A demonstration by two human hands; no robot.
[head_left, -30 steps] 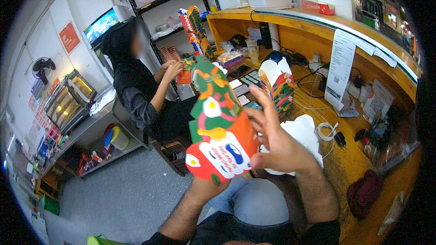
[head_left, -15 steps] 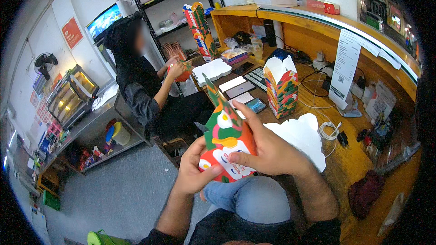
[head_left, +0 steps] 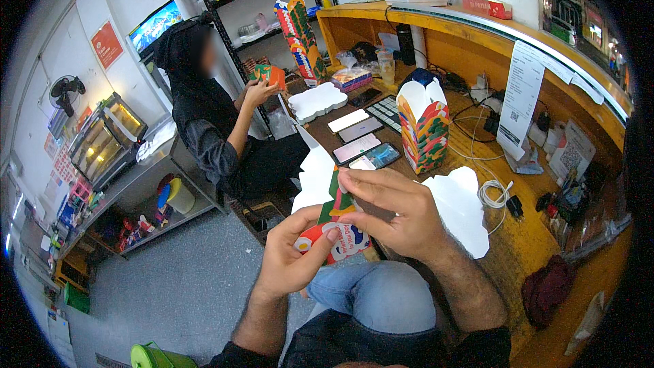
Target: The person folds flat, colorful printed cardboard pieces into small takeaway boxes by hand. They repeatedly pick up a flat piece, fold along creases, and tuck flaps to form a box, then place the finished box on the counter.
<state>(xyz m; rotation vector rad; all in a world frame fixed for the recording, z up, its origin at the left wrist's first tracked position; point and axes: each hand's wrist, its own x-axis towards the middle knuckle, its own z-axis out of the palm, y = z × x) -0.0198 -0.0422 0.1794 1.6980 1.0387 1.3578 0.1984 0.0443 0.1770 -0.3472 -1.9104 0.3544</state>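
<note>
Above my lap I hold a cardboard food box [head_left: 349,240], printed in red, green and orange and partly folded; its white inner side shows at the left. My left hand [head_left: 294,249] is closed on the box's lower left, thumb across the printed face. With fingers and thumb, my right hand [head_left: 395,212] pinches the upper right edge. Right of my hands, a pile of flat box blanks [head_left: 458,210] lies white side up. Behind it a stack of folded boxes [head_left: 424,138] stands upright on the wooden desk [head_left: 535,238].
A co-worker [head_left: 204,109] at the left handles another orange-green box [head_left: 270,76]. Phones [head_left: 360,129], a keyboard [head_left: 383,114] and white blanks [head_left: 317,103] lie beyond my hands. A tall stack of nested boxes [head_left: 300,41] stands farther back. A white cable [head_left: 494,194] is coiled at the right.
The box in my hands has turned and folded, so its white inner side now shows. My right fingers have come together on its edge. The co-worker's box has been raised and turned.
</note>
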